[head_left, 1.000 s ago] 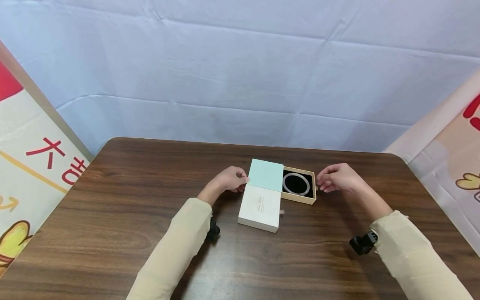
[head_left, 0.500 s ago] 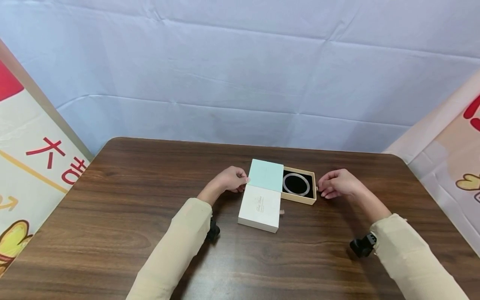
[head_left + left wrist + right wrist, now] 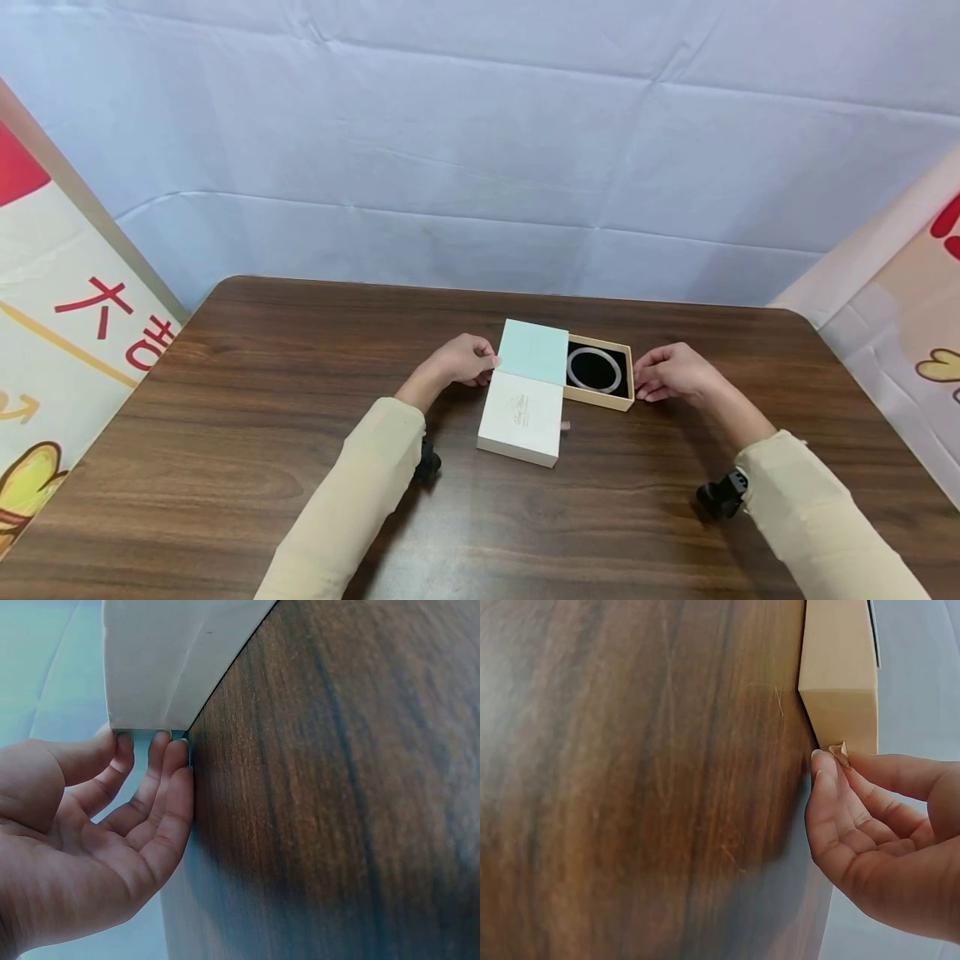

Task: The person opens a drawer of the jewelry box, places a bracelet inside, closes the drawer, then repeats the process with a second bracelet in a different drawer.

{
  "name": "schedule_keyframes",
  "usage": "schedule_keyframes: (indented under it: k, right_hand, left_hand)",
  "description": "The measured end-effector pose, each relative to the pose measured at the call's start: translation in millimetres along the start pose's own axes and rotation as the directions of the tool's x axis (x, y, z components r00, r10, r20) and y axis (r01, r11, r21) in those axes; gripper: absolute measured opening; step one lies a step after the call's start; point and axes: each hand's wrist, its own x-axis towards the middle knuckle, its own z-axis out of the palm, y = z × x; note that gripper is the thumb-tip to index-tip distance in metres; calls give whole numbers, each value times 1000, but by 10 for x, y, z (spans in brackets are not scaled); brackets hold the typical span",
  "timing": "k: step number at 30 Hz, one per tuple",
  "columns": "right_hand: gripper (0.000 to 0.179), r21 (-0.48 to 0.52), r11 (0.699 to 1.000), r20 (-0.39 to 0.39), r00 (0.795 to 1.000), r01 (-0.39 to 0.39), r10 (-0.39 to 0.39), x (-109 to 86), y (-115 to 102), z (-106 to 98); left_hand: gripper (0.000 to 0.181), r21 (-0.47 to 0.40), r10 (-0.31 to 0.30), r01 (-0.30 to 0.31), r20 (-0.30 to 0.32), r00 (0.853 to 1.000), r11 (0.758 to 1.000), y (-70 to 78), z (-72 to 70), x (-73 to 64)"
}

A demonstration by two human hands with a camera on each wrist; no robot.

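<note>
A jewelry box lies on the table in two joined sections, a white one [image 3: 519, 417] with gold lettering and a pale mint one [image 3: 531, 350]. Out of the mint section's right side extends a beige drawer [image 3: 600, 400] with a black lining. A pale bangle [image 3: 619, 373] lies flat in it. My left hand [image 3: 461, 360] grips the box's left edge with thumb and fingertips near where the sections meet. At the drawer's right end, my right hand [image 3: 678, 372] pinches a small ribbon tab [image 3: 840, 753] between thumb and fingers, fingertips close to the end wall.
Another ribbon tab [image 3: 565, 425] sticks out from the white section's right side. The brown wooden table [image 3: 225, 433] ends at a pale cloth backdrop [image 3: 450, 167]. Printed panels [image 3: 97, 367] flank it.
My right hand has come slightly down and nearer the drawer's end, fingers closing in at the ribbon tab. The left hand keeps its place. The drawer stays extended about as before.
</note>
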Motion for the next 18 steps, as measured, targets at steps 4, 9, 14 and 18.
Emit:
schedule_keyframes:
  k: [4,9,14,18]
  right_hand:
    - [15,-3,1000,4,1000,8,-8,4,-1,19]
    - [14,-5,1000,2,1000,19,-19,11,10,39]
    - [11,-13,1000,-6,1000,27,-27,24,23,44]
    - [10,-21,999,-15,999,35,-35,38,32,47]
  left_hand:
    - [20,-2,2,-2,2,1000,1000,1,2,3]
    - [19,-6,4,-4,6,1000,1000,-8,11,12]
    - [19,-7,-1,1,6,1000,1000,0,8,4]
    - [19,1,-4,4,3,1000,1000,7,5,-3]
